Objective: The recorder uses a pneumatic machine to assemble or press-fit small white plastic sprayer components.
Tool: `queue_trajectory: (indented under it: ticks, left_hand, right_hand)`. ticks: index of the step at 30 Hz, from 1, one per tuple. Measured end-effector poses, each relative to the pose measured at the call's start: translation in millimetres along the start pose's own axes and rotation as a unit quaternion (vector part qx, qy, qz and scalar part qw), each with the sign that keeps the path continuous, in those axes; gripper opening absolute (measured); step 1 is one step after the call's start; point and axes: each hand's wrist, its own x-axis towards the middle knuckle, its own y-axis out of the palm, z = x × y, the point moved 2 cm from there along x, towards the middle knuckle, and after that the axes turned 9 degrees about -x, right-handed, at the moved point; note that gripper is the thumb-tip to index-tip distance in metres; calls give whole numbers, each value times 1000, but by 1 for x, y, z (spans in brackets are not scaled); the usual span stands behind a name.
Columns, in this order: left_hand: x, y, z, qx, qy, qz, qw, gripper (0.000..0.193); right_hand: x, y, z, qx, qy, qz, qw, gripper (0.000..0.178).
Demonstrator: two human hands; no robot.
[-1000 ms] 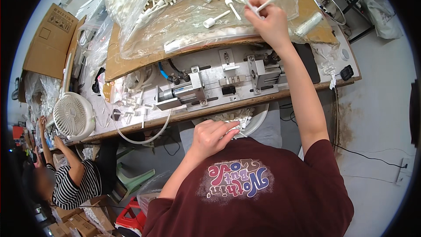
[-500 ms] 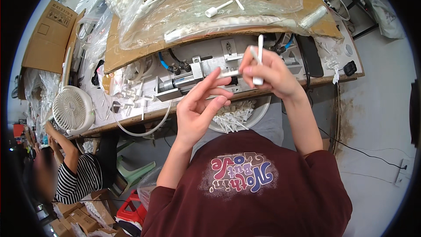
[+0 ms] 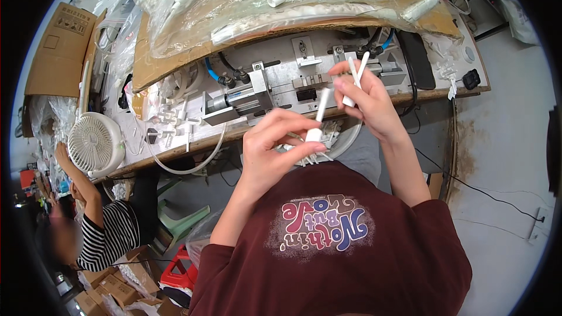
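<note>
My left hand (image 3: 278, 143), in front of the bench edge, pinches a white plastic piece (image 3: 314, 134) by its wide cap. The thin stem of that piece points up and away from me. My right hand (image 3: 372, 102) is closed round white plastic sticks (image 3: 359, 73); two stems stick up past the fingers, and their lower parts are partly hidden. Just beyond both hands is a metal clamping fixture (image 3: 307, 82) with a cylinder (image 3: 231, 102) on its left side and another (image 3: 389, 69) on its right. A bowl (image 3: 354, 137) of similar white pieces sits below the left hand, partly covered.
Cardboard under clear plastic film (image 3: 257, 20) bears many white capped sticks behind the fixture. On the left are loose white parts (image 3: 170, 126), a looping clear hose (image 3: 193, 177) and a white fan (image 3: 95, 143). Another person in a striped top (image 3: 111, 231) sits further left.
My left hand has drawn back toward me from the fixture, its fingers closing on a white capped piece that now points upward. My right hand keeps its sticks, slightly turned. The view has shifted slightly.
</note>
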Motion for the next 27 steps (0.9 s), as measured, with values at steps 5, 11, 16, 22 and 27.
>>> queue_trajectory:
  ticks: [5,11,16,22,27]
  left_hand:
    - [3,-2,47,251,116,-66,959,30]
    - [12,5,62,476,202,-30,856,28]
    - [20,12,61,526,182,-24,831,29]
    - [23,11,62,502,162,-35,849,28]
    - [23,9,59,475,158,-23,866,26]
  right_hand:
    - [-8,1,-18,-15,-3,-50,999,21]
    - [-22,-4,-27,0,17,-77,997,35]
    - [-26,-3,-31,-66,-5,-117,991,38]
    - [-27,2,-25,-112,-27,-160,980,32]
    - [-25,-3,-31,-117,-41,-172,977,31]
